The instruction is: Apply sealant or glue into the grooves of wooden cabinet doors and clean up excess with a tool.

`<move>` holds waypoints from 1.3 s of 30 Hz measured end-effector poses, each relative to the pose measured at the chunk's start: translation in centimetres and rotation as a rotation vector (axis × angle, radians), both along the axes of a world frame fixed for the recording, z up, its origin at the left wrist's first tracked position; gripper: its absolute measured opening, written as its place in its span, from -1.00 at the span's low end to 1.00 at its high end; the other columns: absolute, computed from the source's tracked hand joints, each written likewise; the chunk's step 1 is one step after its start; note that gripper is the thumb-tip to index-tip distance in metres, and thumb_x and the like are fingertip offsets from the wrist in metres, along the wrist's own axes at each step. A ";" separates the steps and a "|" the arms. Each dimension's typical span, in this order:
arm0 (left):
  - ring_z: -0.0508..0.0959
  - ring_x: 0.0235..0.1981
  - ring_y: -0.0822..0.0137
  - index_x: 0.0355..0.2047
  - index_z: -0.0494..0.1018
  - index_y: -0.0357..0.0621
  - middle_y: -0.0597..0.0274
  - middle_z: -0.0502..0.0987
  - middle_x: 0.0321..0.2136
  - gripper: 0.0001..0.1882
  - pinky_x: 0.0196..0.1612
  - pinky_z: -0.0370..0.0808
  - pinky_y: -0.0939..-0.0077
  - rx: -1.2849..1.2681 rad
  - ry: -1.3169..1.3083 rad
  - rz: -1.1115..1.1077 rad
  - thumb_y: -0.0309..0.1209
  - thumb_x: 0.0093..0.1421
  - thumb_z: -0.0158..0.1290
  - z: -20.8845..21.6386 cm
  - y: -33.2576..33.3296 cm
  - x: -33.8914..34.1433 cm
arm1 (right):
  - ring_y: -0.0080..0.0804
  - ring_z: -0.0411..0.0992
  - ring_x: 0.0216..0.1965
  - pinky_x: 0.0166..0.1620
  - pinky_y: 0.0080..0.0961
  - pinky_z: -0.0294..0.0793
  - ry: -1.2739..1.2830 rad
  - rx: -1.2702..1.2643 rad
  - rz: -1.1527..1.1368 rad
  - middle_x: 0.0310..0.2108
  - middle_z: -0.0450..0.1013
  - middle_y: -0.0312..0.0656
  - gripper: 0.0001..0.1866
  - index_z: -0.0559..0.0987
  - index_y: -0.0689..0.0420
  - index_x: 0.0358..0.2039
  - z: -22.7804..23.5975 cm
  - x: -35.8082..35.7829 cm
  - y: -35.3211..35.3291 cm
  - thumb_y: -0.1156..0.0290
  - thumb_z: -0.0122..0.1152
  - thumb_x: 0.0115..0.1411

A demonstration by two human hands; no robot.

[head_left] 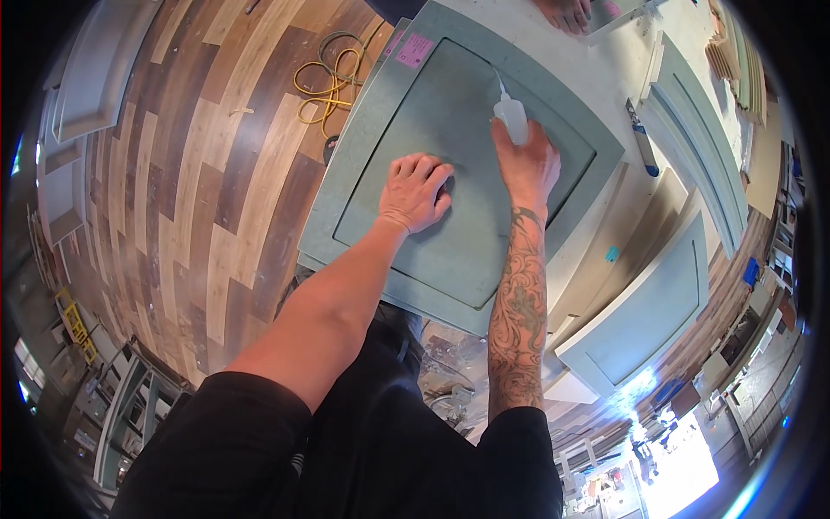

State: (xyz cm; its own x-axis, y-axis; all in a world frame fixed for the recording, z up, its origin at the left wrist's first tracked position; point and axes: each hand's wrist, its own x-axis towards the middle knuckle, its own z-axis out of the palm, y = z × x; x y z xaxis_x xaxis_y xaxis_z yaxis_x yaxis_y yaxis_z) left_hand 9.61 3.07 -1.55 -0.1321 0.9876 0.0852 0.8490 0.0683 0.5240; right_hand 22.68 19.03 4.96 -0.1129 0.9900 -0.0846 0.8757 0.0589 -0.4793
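A grey-green cabinet door (450,121) with a recessed centre panel lies flat before me, and at least one more similar door edge shows beneath it. My right hand (529,164) grips a white squeeze bottle (512,119) with a thin nozzle. The nozzle tip points away from me toward the groove along the door's far side; whether it touches cannot be made out. My left hand (416,190) rests on the centre panel with its fingers bent, the thumb apart and nothing held. A pink label (414,50) is stuck on the door's far left corner.
A yellow cord (333,86) lies looped on the plank floor (199,130) at the left. To the right are a utility tool (641,138), long green panels (696,130) and another door (644,311). Another person's hand (566,12) shows at the top edge.
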 end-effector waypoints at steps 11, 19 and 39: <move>0.37 0.13 0.17 -0.01 0.45 0.14 0.31 0.44 -0.03 -0.55 0.21 0.26 0.15 -0.013 0.008 -0.003 -0.29 0.02 0.15 0.0 -0.1 0.0 | 0.18 0.58 -0.17 -0.11 -0.05 0.56 -0.027 -0.024 -0.029 -0.26 0.62 0.07 -0.43 0.63 0.14 -0.27 0.5 0.8 0.2 -0.18 0.35 0.08; 0.37 0.12 0.17 -0.02 0.45 0.14 0.31 0.43 -0.03 -0.55 0.20 0.26 0.16 -0.015 0.008 -0.003 -0.30 0.03 0.15 0.2 -0.1 0.0 | 0.17 0.58 -0.21 -0.14 -0.06 0.56 -0.048 -0.014 -0.012 -0.30 0.62 0.06 -0.44 0.63 0.13 -0.29 0.6 1.7 0.3 -0.18 0.34 0.09; 0.40 0.14 0.24 -0.04 0.47 0.15 0.35 0.45 -0.04 -0.58 0.21 0.27 0.21 -0.011 0.031 0.013 -0.28 0.03 0.17 0.1 0.0 -0.1 | 0.18 0.59 -0.24 -0.15 -0.04 0.55 -0.066 0.001 -0.020 -0.34 0.62 0.09 -0.44 0.64 0.15 -0.32 0.9 2.9 0.0 -0.18 0.34 0.09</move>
